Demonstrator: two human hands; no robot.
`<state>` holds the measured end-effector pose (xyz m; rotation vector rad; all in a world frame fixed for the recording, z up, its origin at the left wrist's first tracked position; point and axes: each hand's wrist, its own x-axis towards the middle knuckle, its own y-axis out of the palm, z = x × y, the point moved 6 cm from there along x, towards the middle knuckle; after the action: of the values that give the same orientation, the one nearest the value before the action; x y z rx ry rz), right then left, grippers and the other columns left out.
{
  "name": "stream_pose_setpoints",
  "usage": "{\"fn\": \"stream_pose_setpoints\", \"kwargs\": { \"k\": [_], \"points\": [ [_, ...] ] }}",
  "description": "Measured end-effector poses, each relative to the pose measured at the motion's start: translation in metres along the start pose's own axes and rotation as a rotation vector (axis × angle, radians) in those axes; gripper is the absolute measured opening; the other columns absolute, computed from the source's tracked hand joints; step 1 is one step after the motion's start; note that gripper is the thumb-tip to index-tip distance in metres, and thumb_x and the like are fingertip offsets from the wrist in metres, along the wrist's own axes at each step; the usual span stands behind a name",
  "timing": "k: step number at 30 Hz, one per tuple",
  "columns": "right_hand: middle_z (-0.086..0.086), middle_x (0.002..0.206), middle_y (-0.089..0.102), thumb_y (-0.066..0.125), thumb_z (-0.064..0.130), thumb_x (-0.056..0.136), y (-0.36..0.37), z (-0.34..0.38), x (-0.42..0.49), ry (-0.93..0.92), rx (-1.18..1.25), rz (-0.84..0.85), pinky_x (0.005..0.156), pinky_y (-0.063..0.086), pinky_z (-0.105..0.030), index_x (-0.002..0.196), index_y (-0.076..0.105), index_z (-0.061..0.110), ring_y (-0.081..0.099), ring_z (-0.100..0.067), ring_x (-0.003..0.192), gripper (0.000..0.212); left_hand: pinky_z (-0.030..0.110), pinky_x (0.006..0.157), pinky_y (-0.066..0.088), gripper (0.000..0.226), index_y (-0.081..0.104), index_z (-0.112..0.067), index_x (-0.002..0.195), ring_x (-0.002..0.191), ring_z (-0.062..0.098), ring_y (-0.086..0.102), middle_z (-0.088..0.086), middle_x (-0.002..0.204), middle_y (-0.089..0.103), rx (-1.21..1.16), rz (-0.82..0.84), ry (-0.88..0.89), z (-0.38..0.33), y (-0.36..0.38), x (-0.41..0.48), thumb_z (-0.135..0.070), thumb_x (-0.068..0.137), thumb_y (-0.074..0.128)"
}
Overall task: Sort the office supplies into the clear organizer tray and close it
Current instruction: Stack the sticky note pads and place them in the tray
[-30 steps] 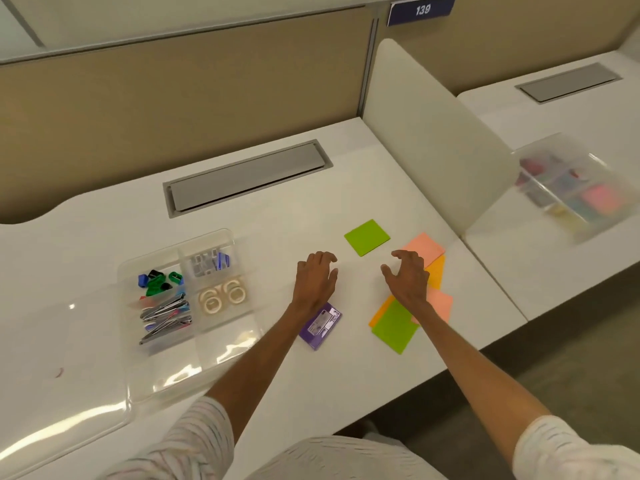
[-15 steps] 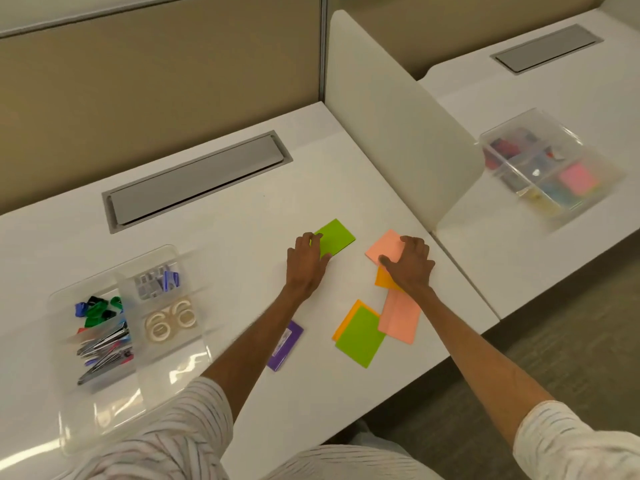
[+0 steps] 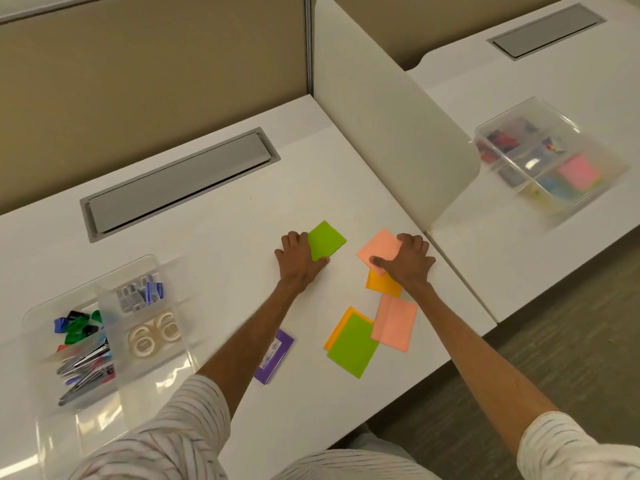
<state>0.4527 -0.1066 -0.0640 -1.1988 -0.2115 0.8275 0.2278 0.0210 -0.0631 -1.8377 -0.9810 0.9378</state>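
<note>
My left hand (image 3: 298, 260) pinches the near left corner of a green sticky pad (image 3: 328, 240) lying flat on the white desk. My right hand (image 3: 410, 263) lies over a pink sticky pad (image 3: 376, 248), thumb and fingers closed on its edges. An orange pad (image 3: 380, 285) sits partly under that hand. Nearer me lie a second pink pad (image 3: 395, 323), a green pad (image 3: 353, 345) on top of an orange one, and a small purple box (image 3: 274, 356). The clear organizer tray (image 3: 166, 370) stands open at the left, holding clips, pens, tape rolls and staples.
A white divider panel (image 3: 388, 126) rises right of the pads. Beyond it, a second clear tray (image 3: 547, 157) with supplies sits on the neighbouring desk. A grey cable cover (image 3: 180, 185) is set into the desk behind. The desk's front edge runs close to the lower pads.
Both hands have reached forward: the left from near the purple box onto the green pad, the right up onto the pink pad. The view has shifted rightward.
</note>
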Motion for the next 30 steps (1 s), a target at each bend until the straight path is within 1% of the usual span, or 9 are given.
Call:
{"fn": "stream_pose_setpoints", "kwargs": {
  "k": [6,10,14,17,20,24,26,30],
  "points": [
    [-0.012,0.131,0.043,0.081,0.058,0.059,-0.003,0.005,0.005,0.027,-0.015,0.048,0.095,0.034,-0.050,0.130,0.043,0.015,0.036,-0.031,0.126,0.091,0.041,0.085,0.039,0.079,0.045,-0.009,0.125,0.114,0.029,0.040,0.010,0.121,0.045,-0.064,-0.014,-0.005,0.000,0.001,-0.011,-0.057,0.069,0.073],
    [-0.013,0.131,0.041,0.083,0.057,0.057,-0.006,0.007,0.007,0.060,-0.037,0.067,0.095,0.035,-0.050,0.128,0.042,0.012,0.035,-0.032,0.125,0.093,0.040,0.081,0.041,0.078,0.044,-0.010,0.120,0.109,0.028,0.043,0.009,0.117,0.048,-0.125,-0.049,0.004,-0.004,0.001,-0.022,-0.053,0.064,0.078],
    [-0.013,0.122,0.051,0.085,0.052,0.057,-0.008,0.015,0.008,0.059,-0.033,0.072,0.094,0.034,-0.048,0.121,0.040,0.011,0.040,-0.031,0.122,0.089,0.041,0.082,0.044,0.076,0.040,-0.010,0.122,0.106,0.030,0.050,0.011,0.114,0.054,-0.189,-0.007,0.006,-0.010,-0.001,-0.026,-0.045,0.067,0.080],
    [-0.012,0.119,0.055,0.085,0.051,0.058,-0.010,0.019,0.005,0.041,-0.048,0.057,0.093,0.034,-0.047,0.122,0.038,0.012,0.045,-0.030,0.119,0.089,0.042,0.083,0.045,0.075,0.038,-0.010,0.123,0.102,0.032,0.054,0.014,0.112,0.057,-0.235,0.011,-0.026,-0.011,-0.002,-0.029,-0.042,0.069,0.079],
    [-0.008,0.116,0.058,0.085,0.050,0.059,-0.013,0.026,0.003,-0.015,-0.099,0.020,0.088,0.034,-0.044,0.120,0.039,0.012,0.047,-0.029,0.115,0.086,0.041,0.083,0.043,0.070,0.039,-0.010,0.122,0.101,0.032,0.055,0.014,0.110,0.058,-0.213,0.015,-0.024,-0.012,-0.001,-0.033,-0.043,0.073,0.076],
    [-0.007,0.115,0.061,0.087,0.043,0.060,-0.015,0.037,0.000,-0.073,-0.122,0.002,0.088,0.036,-0.044,0.121,0.040,0.014,0.053,-0.029,0.111,0.082,0.039,0.082,0.042,0.066,0.039,-0.011,0.123,0.099,0.031,0.056,0.013,0.109,0.059,-0.212,0.018,-0.024,-0.014,0.002,-0.039,-0.041,0.076,0.074],
    [-0.009,0.114,0.061,0.087,0.039,0.062,-0.013,0.039,0.000,-0.093,-0.108,0.016,0.088,0.038,-0.043,0.121,0.040,0.013,0.059,-0.030,0.106,0.080,0.040,0.084,0.043,0.068,0.037,-0.012,0.126,0.100,0.033,0.057,0.013,0.112,0.059,-0.249,0.037,-0.037,-0.014,0.004,-0.043,-0.039,0.076,0.075],
    [-0.009,0.113,0.062,0.086,0.034,0.064,-0.013,0.042,-0.003,-0.103,-0.087,0.020,0.087,0.038,-0.041,0.123,0.039,0.013,0.062,-0.031,0.102,0.078,0.040,0.085,0.040,0.066,0.030,-0.014,0.133,0.102,0.039,0.053,0.011,0.130,0.054,-0.346,0.083,-0.059,-0.009,0.011,-0.056,-0.034,0.083,0.068]
  ]
}}
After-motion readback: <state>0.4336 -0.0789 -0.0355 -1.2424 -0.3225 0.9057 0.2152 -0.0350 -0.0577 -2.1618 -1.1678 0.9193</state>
